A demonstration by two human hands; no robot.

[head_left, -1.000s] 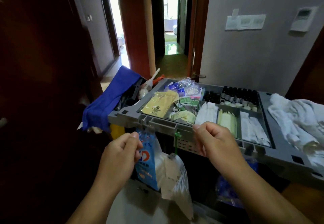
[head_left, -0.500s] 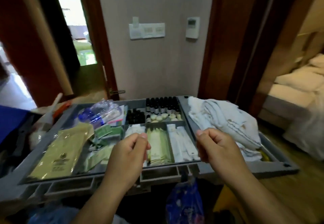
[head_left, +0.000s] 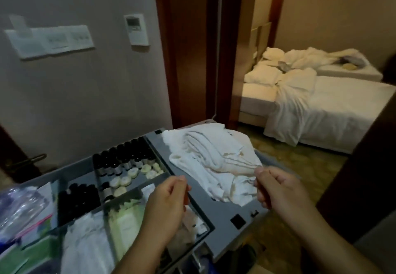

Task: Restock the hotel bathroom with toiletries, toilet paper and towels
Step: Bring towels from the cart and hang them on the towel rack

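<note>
Curled left hand point(head_left: 169, 200) and right hand point(head_left: 278, 190) hover over tray point(head_left: 225, 209).

My feed shows the left grip point(head_left: 169, 200) and the right grip point(head_left: 278, 190) as bare hands on bare forearms, uncovered from fingertips to where the frame cuts each arm.

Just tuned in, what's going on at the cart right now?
A person stands at a grey plastic housekeeping cart tray in a hallway. The left hand hovers above the pale green packets, and the right hand hovers at the edge of the crumpled white towels. Both hands have curled fingers, and no item shows in either. Small dark bottles and round pale soaps sit in their compartments. Nothing appears picked yet.
</note>
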